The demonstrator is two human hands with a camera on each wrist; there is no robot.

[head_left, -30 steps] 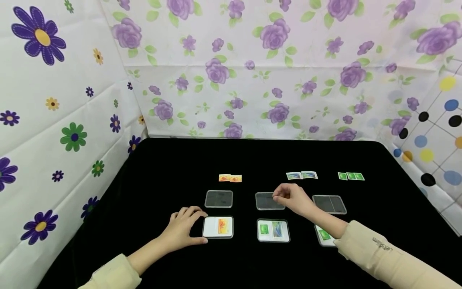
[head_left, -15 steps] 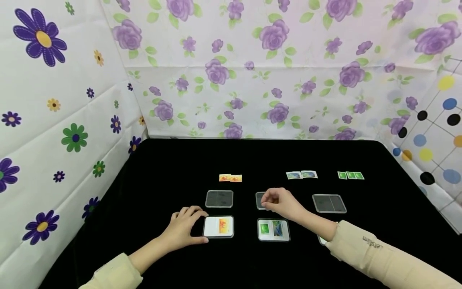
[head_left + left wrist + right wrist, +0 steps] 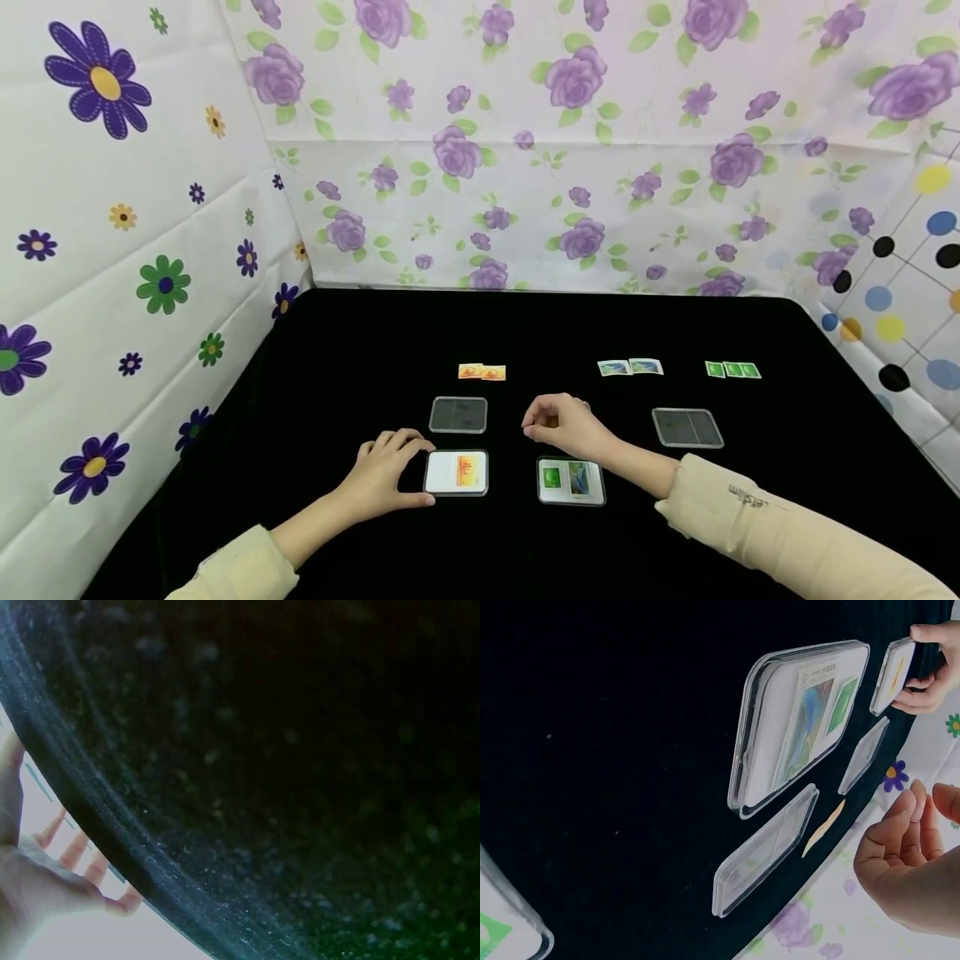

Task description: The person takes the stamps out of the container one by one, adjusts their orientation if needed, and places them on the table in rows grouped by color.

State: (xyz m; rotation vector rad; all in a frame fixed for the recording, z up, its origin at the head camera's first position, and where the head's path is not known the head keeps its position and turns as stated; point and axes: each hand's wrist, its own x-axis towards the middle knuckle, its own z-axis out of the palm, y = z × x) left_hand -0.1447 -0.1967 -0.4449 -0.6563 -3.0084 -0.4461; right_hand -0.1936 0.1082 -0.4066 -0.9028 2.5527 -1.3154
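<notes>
My left hand (image 3: 390, 471) holds the left end of a clear plastic case (image 3: 441, 473) with a white insert and one orange stamp. Its thumb and index fingertip lie at the two left corners. Over the table, behind the middle case (image 3: 558, 495), hovers my right hand (image 3: 570, 429), fingers loosely bent. A gap between thumb and fingertips shows in the right wrist view, with nothing visible held. The middle case bears a green stamp (image 3: 552, 477) and a blue landscape stamp (image 3: 580, 478). Behind it lies a clear lid (image 3: 769, 847), hidden by my hand in the head view.
Clear lids lie at left (image 3: 459, 415) and right (image 3: 687, 427). Farther back are orange stamps (image 3: 482, 372), blue stamps (image 3: 631, 367) and green stamps (image 3: 733, 369). My right sleeve (image 3: 750, 508) covers a third case (image 3: 502, 922) in the head view. Patterned cloth walls surround the black table.
My right hand has moved left above the middle lid, now hiding it, and its sleeve has come over the third case. My left hand has stayed at the left case.
</notes>
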